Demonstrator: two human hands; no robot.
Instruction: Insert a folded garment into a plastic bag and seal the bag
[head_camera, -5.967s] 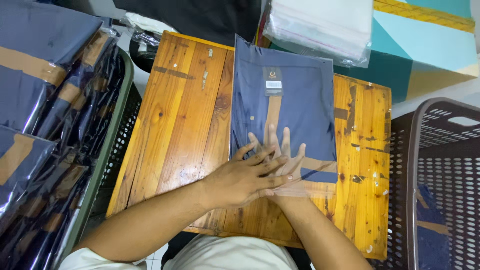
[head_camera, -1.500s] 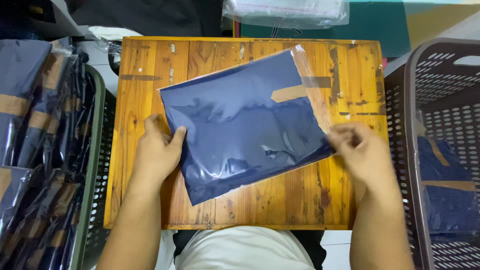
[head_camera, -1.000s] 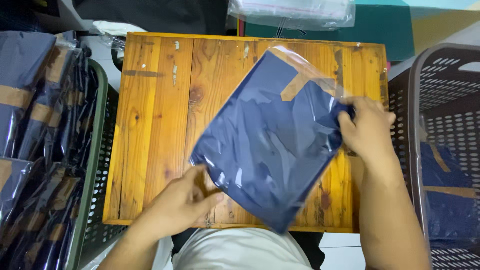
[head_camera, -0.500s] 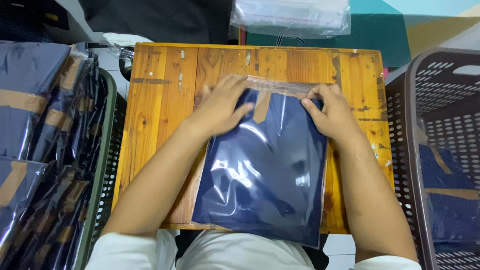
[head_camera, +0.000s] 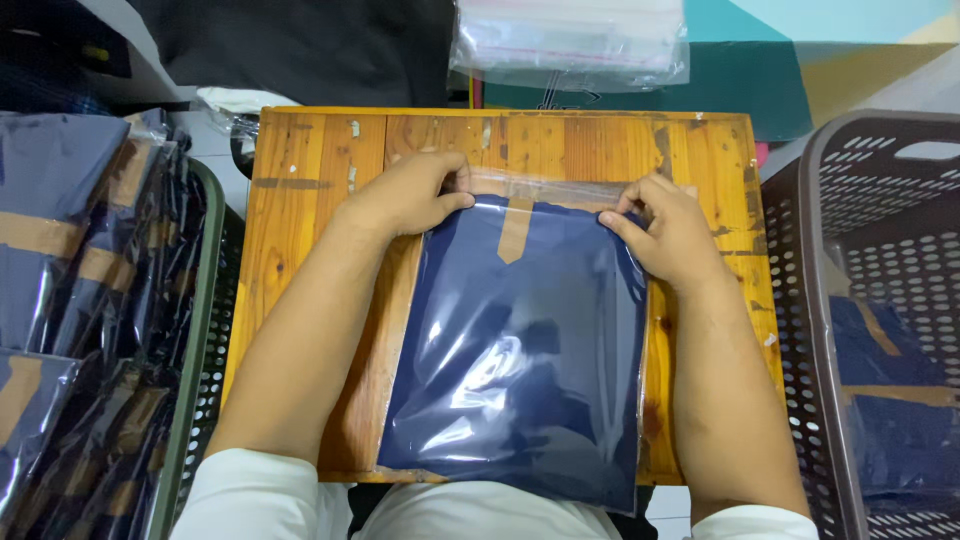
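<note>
At centre left of the frame we lay our left hand (head_camera: 408, 193) knuckles up on the top left corner of the bagged navy garment (head_camera: 520, 340), fingers curled and the thumb pinching the clear flap (head_camera: 560, 187) against the wood. At centre right our right hand (head_camera: 672, 232) mirrors it, fingertips closed on the flap's top right corner, the forearm running down along the bag's right edge. The bag lies flat and lengthwise on the wooden table (head_camera: 300, 220), its lower end hanging just over the near edge toward our lap, a tan strip showing under the plastic near the flap.

Along the left edge of the frame a green-rimmed basket (head_camera: 195, 330) holds a heap of bagged navy garments (head_camera: 70, 260) with tan bands. At the right edge a brown perforated basket (head_camera: 830, 300) holds at least one more bagged navy piece (head_camera: 900, 400) at its bottom. At top centre, beyond the table, we see a stack of empty clear bags (head_camera: 570, 40). Nothing lies between our hands and the flap.
</note>
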